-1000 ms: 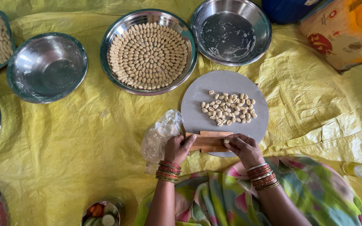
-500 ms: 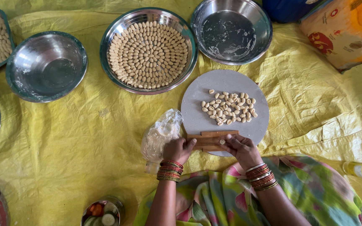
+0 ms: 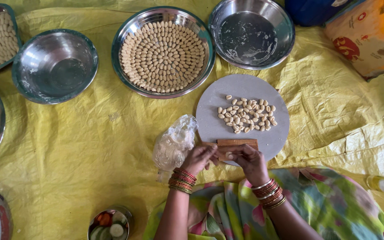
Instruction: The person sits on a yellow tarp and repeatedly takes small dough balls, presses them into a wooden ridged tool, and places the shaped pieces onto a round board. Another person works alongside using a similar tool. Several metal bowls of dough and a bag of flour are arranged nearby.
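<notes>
Two hands met at small ribbed wooden board, laid on near edge of round grey board. Left hand curled against board's left end; right hand pressed on small dough piece. Shaped dough pieces heaped mid-board. Crumpled plastic bag just beside left hand. Steel plate of shaped pieces beyond, on yellow sheet.
</notes>
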